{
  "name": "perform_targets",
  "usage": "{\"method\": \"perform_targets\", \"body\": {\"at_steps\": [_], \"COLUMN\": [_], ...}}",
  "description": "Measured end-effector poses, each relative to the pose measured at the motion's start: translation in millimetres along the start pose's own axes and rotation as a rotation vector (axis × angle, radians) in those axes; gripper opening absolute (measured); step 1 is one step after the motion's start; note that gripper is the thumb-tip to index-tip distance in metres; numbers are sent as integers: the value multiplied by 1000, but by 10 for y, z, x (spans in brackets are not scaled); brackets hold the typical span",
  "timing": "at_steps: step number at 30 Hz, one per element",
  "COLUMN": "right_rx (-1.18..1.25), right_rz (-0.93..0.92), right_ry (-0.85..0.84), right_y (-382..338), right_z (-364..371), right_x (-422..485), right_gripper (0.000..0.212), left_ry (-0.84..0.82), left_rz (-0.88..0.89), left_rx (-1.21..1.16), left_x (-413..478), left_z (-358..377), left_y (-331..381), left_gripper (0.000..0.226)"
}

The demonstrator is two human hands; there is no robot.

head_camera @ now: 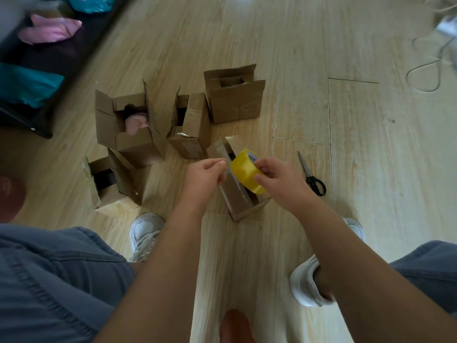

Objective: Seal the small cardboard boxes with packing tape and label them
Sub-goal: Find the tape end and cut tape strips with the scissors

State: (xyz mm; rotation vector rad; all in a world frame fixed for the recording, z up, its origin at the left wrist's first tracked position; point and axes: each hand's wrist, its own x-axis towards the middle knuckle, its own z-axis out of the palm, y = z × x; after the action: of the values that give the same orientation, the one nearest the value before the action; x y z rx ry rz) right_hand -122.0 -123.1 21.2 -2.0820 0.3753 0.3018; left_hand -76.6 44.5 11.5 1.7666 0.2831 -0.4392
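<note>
The right hand (277, 179) is gripping the yellow tape roll (247, 170) while the left hand (206, 175) is pinching its free end, both hovering just above the nearest open box (241, 199). Taping is starting; next, likely closing the flaps and pressing tape down.

Yellow tape roll (247, 173), brown boxes (235, 97) (black-handled scissors (312, 178)).
</note>
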Motion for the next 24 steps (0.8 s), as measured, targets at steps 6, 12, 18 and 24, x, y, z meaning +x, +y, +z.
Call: {"method": "perform_targets", "body": {"at_steps": [6, 12, 18, 24], "right_rx": [-3, -42, -202, -197], "right_rz": [-3, -35, -35, -109], "right_ry": [-1, -24, -177, -156], "right_y": [-34, -33, 7, -43], "right_z": [24, 55, 96, 94], "right_x": [-3, 0, -65, -54], "right_gripper": [32, 34, 59, 29], "left_ry": [30, 146, 116, 106], "left_rz": [68, 168, 173, 200], "left_rx": [168, 285, 233, 236], "left_x": [-62, -81, -52, -94], "left_z": [136, 187, 64, 85], "left_y": [7, 0, 102, 152], "left_gripper": [26, 5, 8, 13]}}
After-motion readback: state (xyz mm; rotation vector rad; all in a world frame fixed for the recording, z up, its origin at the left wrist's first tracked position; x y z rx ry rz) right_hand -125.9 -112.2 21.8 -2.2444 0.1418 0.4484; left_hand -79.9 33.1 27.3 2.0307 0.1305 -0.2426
